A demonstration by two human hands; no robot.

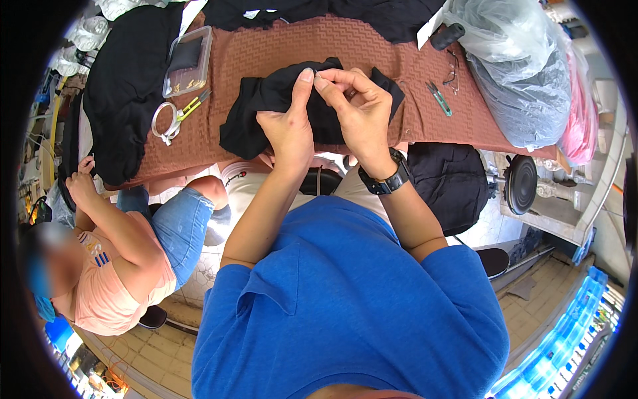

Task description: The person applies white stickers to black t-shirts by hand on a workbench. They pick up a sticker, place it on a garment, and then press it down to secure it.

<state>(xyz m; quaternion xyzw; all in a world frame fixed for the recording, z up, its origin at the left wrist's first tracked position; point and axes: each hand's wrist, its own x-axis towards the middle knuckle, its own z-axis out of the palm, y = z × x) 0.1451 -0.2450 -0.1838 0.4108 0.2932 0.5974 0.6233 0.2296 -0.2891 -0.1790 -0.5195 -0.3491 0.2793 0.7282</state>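
Centrally, left hand (289,130) and right hand (355,110), fingertips pinched together on black garment (249,116); clear plastic box (187,60) upper left; bulging clear bags (515,80) upper right; white tag (430,28) beside them.

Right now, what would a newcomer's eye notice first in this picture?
Probably the two bare hands at the top middle: the left hand and right hand pinch a crumpled black fabric piece over the brown textured table cover. Left of them lie yellow-handled snips beside a clear plastic box.
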